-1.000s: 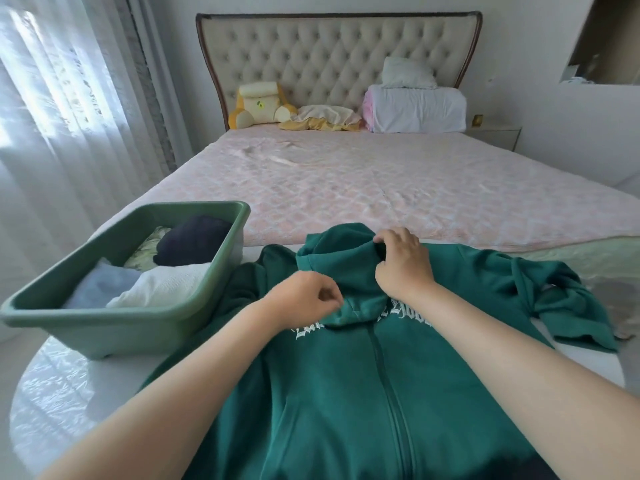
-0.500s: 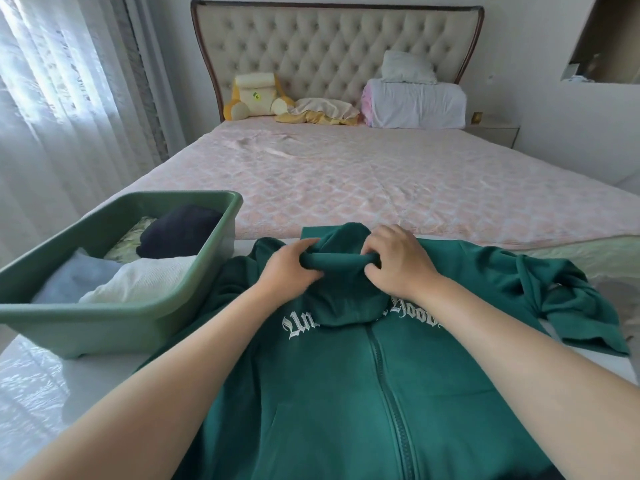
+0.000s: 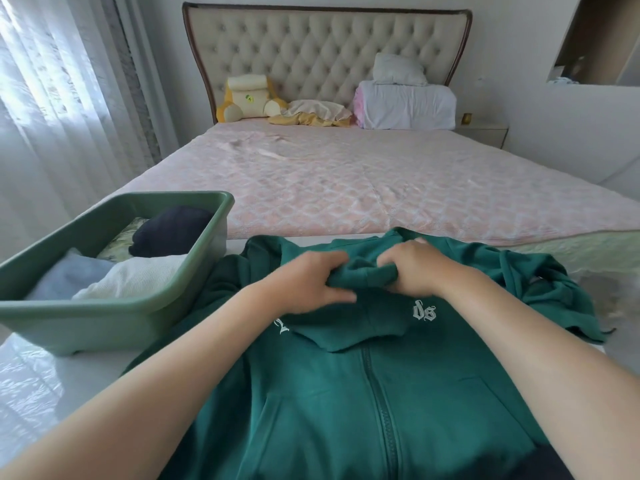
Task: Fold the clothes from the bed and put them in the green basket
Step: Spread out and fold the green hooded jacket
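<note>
Green zip hoodie (image 3: 363, 403) lies front-up on the white surface (image 3: 41, 386) at the near end of the bed (image 3: 381, 188), zipper running toward the person. Its hood (image 3: 349, 313) is turned down over the chest, covering most of the white lettering.

Left hand (image 3: 308, 284): fingers curled, thumb and fingertips pinching the rolled edge of the hood from its left side. Right hand (image 3: 417, 270): fingers bent and pressed together, gripping the same roll from the right. The hands sit close, with a short span of bunched cloth between them.

Green basket (image 3: 114, 317) stands at left, just beside the hoodie's left shoulder. It holds folded pieces: a dark one, a white one, a pale blue one, and something patterned beneath. Judgement: the task is well advanced, and this looks like the last garment near at hand.

Risks:
- The hood is bunched, not flat. If it is pressed down as it is, a lump will make the final fold bulky.
- The right sleeve (image 3: 540, 289) lies crumpled far right. If left untucked, it may trail out when the hoodie is lifted.
- The basket is already fairly full, so a thick hoodie may sit proud or topple the stacks.
</note>
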{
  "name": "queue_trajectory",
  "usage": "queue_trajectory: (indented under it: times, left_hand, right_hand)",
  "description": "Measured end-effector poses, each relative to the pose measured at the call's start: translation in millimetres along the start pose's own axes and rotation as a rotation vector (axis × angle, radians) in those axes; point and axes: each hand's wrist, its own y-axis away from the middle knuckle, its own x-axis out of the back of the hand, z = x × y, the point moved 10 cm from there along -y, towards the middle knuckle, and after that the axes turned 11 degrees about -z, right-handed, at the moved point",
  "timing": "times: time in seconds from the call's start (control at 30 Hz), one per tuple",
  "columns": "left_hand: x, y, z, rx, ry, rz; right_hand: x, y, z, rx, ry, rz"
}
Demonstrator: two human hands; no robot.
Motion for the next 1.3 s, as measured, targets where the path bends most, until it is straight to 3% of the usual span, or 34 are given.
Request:
queue_trajectory:
  times: [0.1, 0.17, 0.3, 0.37, 0.43, 0.53, 0.63, 0.7, 0.83, 0.93, 1.03, 1.1, 1.23, 1.3]
  left_hand:
    - [-42, 9, -2, 0.02, 0.07, -0.262]
    - [-56, 14, -8, 0.045, 0.153, -0.329]
    - [-46, 10, -18, 0.08, 0.338, -0.275]
    - [-29, 7, -33, 0.153, 0.231, -0.173]
    - [-18, 6, -49, 0.166, -0.007, -0.112]
    - [-26, 8, -76, 0.159, -0.209, -0.187]
    - [-32, 5, -95, 0.182, -0.462, -0.247]
    - [-21, -2, -99, 0.185, -0.534, -0.146]
    - [26, -7, -107, 0.332, -0.301, 0.19]
    - [33, -19, -117, 0.362, 0.069, 0.193]
    - [35, -24, -128, 0.323, 0.169, 0.221]
    - [41, -22, -135, 0.303, 0.206, 0.314]
    - [60, -14, -128, 0.18, 0.312, 0.544]
    - [59, -12, -126, 0.168, 0.294, 0.53]
  right_hand:
    - [-34, 21, 13, -0.17, 0.106, -0.355]
    - [-37, 30, 9, -0.203, 0.096, -0.423]
    - [5, 24, -49, 0.055, -0.175, -0.052]
    - [-1, 21, -76, 0.128, -0.277, -0.06]
    - [-21, 17, -91, 0.102, -0.095, -0.159]
    - [-36, 9, -89, 0.047, 0.216, -0.222]
    - [-24, -1, -91, 0.05, 0.172, -0.147]
    - [-3, -4, -84, -0.006, 0.142, -0.014]
    - [18, -11, -53, -0.113, -0.108, 0.125]
    - [8, -15, -51, -0.159, -0.138, 0.014]
    - [-4, -23, -51, -0.278, 0.054, -0.05]
    - [8, -28, -52, -0.301, 0.126, 0.101]
    - [57, -6, -71, -0.176, 0.414, 0.699]
    - [56, -4, -79, -0.123, 0.547, 0.773]
